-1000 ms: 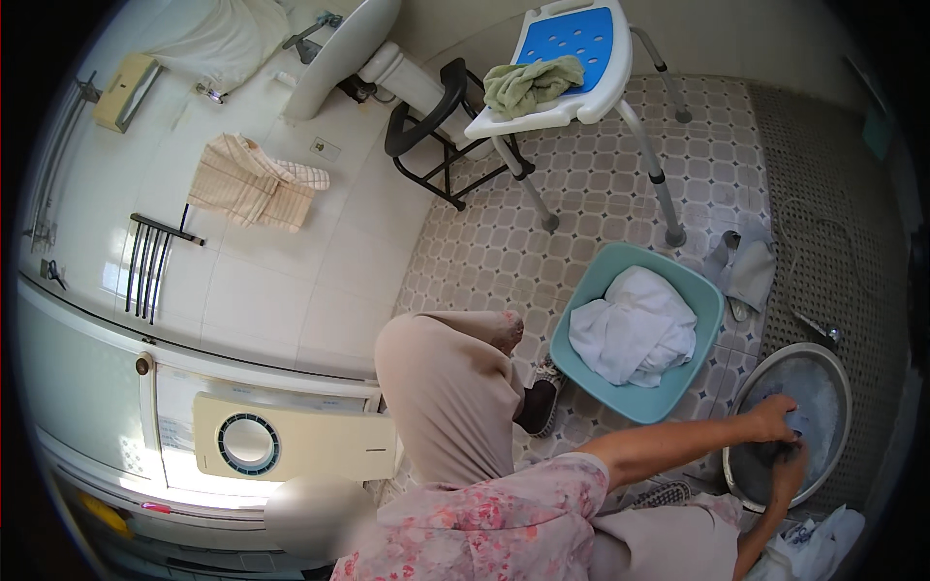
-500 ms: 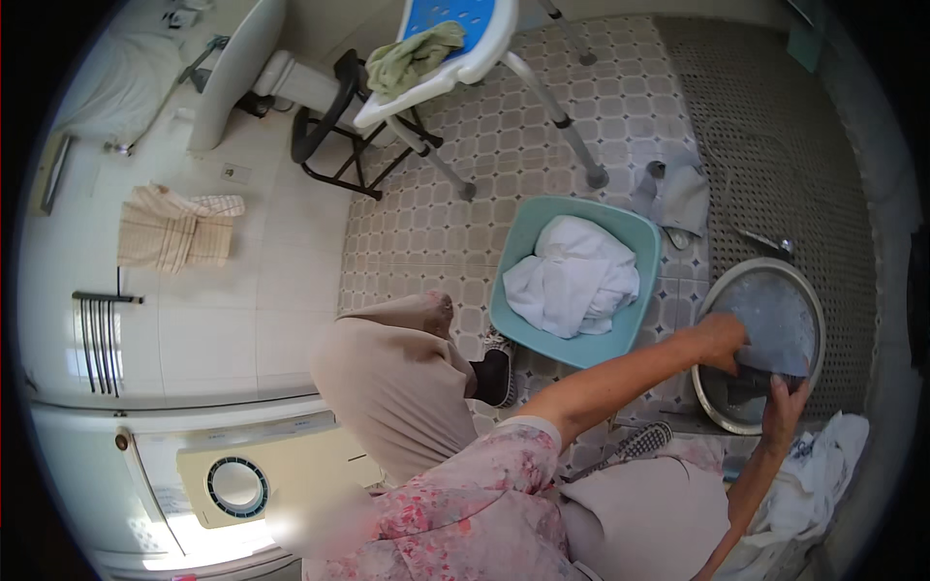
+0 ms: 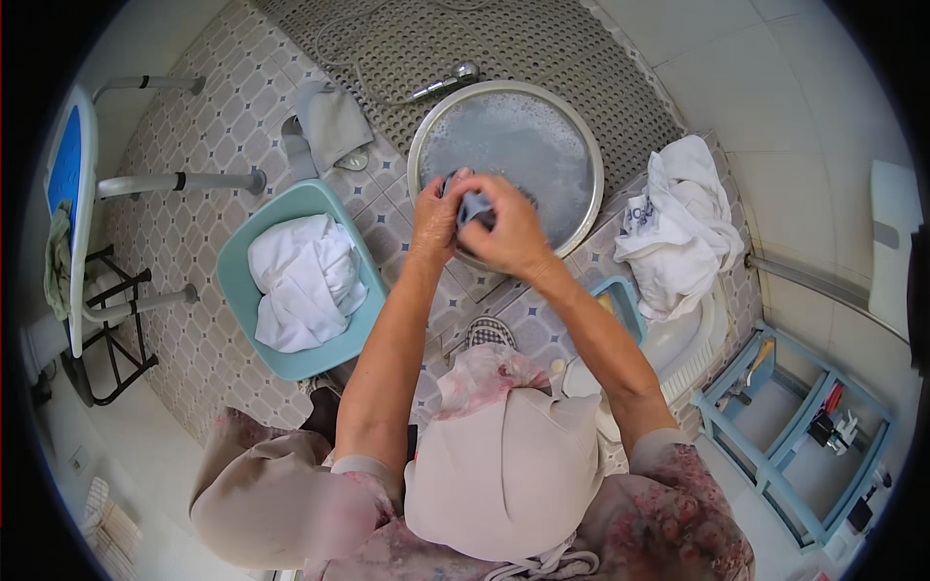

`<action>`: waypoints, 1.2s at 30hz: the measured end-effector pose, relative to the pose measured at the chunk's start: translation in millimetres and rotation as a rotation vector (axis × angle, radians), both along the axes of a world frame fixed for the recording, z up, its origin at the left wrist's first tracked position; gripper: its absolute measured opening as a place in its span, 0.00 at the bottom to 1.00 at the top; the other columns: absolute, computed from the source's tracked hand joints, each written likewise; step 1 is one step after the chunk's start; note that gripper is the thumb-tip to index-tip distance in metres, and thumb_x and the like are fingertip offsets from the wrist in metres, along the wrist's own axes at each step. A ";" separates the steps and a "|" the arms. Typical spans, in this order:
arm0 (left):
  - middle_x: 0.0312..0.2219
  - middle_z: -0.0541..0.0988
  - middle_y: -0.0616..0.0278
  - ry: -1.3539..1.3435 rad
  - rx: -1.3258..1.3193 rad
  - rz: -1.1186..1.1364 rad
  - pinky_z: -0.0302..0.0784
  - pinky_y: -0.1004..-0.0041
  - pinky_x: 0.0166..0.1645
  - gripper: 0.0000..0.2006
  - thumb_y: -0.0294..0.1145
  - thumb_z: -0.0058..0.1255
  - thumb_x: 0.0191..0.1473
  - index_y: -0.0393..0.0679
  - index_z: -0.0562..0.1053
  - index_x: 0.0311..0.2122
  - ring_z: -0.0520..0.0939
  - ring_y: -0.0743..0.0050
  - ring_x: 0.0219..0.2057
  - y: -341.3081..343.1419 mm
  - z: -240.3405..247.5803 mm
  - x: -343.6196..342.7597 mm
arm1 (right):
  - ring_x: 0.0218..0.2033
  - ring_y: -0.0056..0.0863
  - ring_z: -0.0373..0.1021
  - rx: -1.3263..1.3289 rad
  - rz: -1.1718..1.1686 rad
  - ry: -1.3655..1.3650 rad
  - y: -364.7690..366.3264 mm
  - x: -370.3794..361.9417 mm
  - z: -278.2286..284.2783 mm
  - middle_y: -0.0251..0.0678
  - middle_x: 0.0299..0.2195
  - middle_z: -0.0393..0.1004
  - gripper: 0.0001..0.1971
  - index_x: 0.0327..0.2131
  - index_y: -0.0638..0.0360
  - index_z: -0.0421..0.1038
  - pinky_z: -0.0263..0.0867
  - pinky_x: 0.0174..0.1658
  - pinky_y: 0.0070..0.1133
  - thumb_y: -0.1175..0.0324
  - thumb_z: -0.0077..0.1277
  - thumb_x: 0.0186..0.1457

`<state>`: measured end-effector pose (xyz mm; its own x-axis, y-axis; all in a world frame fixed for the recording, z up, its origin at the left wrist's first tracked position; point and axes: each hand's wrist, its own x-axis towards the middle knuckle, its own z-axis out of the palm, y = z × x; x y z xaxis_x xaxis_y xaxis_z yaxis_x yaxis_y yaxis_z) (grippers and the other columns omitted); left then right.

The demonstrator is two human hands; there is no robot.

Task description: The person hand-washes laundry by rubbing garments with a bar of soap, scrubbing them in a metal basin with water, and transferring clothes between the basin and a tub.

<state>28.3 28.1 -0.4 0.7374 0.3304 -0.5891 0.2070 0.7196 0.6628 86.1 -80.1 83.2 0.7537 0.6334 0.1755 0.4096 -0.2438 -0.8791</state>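
Over the near rim of a round metal basin (image 3: 455, 116) of cloudy, sudsy water, my two hands are close together on a small bunched grey-blue cloth (image 3: 476, 209). My left hand (image 3: 438, 215) grips its left side with the fingers curled. Wrapped round the other side is my right hand (image 3: 511, 230), slightly blurred. Much of the cloth is hidden by my fingers, so its exact kind cannot be made out.
A teal tub (image 3: 242, 305) with white cloth (image 3: 305, 281) stands at the left. White laundry (image 3: 683, 218) lies right of the basin. Behind it are a shower head (image 3: 465, 72) and perforated mat (image 3: 387, 44). A shower chair (image 3: 82, 136) and blue rack (image 3: 794, 426) flank me.
My view has swung right, bringing the basin to the middle. Both hands have drawn together around the cloth, which was spread between them before and is now bunched up.
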 end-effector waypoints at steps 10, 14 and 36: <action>0.38 0.76 0.59 0.266 -0.091 0.129 0.72 0.69 0.44 0.22 0.48 0.49 0.57 0.36 0.72 0.45 0.76 0.67 0.40 -30.5 22.0 25.2 | 0.27 0.58 0.70 -0.374 -0.235 -0.022 12.1 38.7 -74.4 0.54 0.25 0.74 0.14 0.27 0.60 0.74 0.67 0.34 0.41 0.61 0.44 0.57; 0.37 0.76 0.59 0.300 -0.027 0.134 0.71 0.73 0.43 0.19 0.43 0.49 0.57 0.34 0.73 0.41 0.77 0.67 0.37 -19.5 10.2 22.4 | 0.29 0.57 0.71 -0.457 -0.328 0.007 14.4 48.7 -107.7 0.56 0.26 0.75 0.17 0.30 0.62 0.74 0.67 0.35 0.41 0.58 0.42 0.59; 0.29 0.78 0.61 0.301 0.883 -0.193 0.71 0.75 0.37 0.17 0.34 0.57 0.48 0.36 0.73 0.42 0.77 0.72 0.29 28.6 -4.7 33.5 | 0.29 0.33 0.73 -0.129 -0.397 0.528 -56.7 96.9 -53.3 0.38 0.33 0.75 0.13 0.42 0.56 0.72 0.69 0.37 0.30 0.65 0.54 0.53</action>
<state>61.8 56.6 -5.1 0.6839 0.6352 -0.3587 0.5204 -0.0802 0.8501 183.0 -136.8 29.9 0.8977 0.2816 -0.3389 -0.2096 -0.4037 -0.8906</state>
